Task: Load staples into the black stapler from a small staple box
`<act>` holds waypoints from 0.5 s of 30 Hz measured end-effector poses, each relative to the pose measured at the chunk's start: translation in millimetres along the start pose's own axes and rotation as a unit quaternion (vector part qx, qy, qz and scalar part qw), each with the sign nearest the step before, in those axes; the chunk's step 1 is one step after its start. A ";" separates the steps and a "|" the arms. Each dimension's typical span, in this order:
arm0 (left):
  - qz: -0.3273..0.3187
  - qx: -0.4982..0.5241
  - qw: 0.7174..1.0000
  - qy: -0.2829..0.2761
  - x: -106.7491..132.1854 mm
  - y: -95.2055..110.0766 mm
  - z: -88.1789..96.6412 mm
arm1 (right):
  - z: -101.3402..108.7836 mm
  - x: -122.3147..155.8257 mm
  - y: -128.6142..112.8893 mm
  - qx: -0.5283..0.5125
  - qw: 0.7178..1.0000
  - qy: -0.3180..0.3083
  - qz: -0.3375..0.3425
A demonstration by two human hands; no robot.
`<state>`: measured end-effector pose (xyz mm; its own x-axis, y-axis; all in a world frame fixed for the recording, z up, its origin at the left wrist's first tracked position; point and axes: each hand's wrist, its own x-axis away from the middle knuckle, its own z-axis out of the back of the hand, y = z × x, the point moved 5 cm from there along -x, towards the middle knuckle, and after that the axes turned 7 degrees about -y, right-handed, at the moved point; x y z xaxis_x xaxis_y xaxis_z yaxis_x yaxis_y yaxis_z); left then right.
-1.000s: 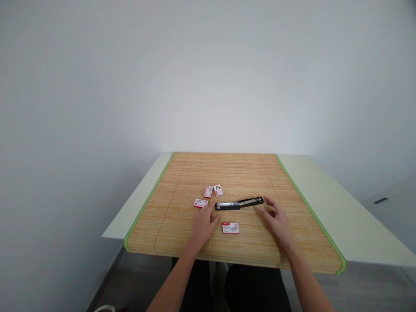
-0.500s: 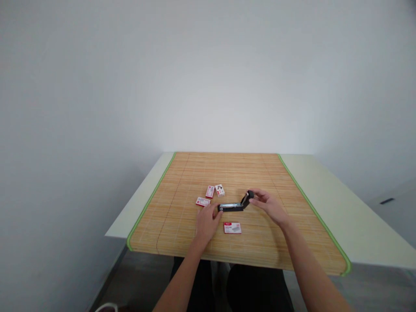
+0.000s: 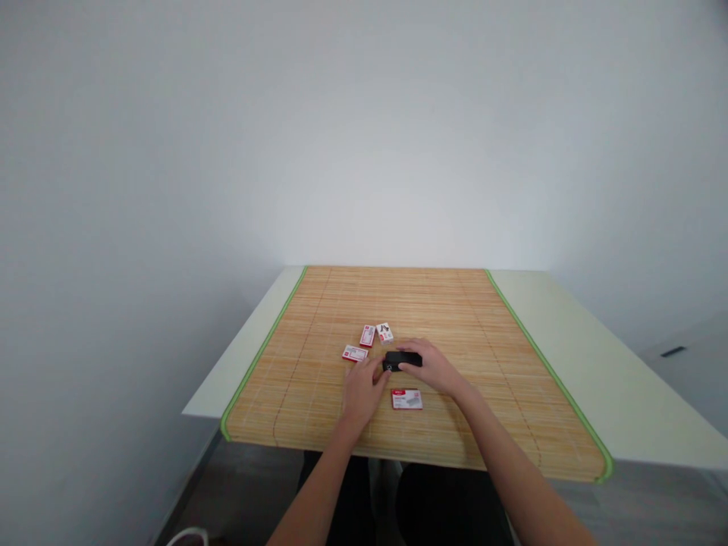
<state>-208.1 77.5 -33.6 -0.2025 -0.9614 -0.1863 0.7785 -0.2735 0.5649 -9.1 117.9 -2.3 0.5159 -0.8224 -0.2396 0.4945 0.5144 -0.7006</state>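
A black stapler (image 3: 405,359) lies closed on the bamboo mat, its length running left to right. My left hand (image 3: 362,390) grips the stapler's left end between thumb and fingers. From the right, my right hand (image 3: 429,365) is wrapped over the stapler's top and right end, thumb on the near side and fingers on the far side. Just in front of the stapler lies a red and white staple box (image 3: 406,399). Beyond my left hand rests another red and white box (image 3: 356,353).
Behind the stapler are a third red and white box (image 3: 368,335) and a small white box (image 3: 385,333) with a dark picture. The green-edged bamboo mat (image 3: 455,303) covers the middle of a white table (image 3: 546,318), which meets a pale wall.
The stapler's top arm, swung open to the right before, is now folded down over its base. My right hand has moved left with it. My left hand stays at the left end.
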 end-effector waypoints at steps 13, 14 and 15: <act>-0.028 0.007 0.997 0.077 -31.6 -21.4 41.4 | -4.1 43.3 44.7 -0.068 0.995 0.057 -0.047; -0.055 -0.027 0.995 0.074 -42.7 -19.4 45.1 | -4.2 43.2 44.4 -0.066 0.995 0.059 -0.047; -0.086 -0.051 0.993 0.056 -53.9 -17.3 45.9 | -4.3 43.3 44.1 -0.065 0.995 0.060 -0.046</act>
<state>-237.9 132.6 3.7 -0.2757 -0.8895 -0.3643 0.7949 -0.4241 0.4340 32.0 104.0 -46.4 0.3806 -0.8921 -0.2435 0.4381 0.4058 -0.8021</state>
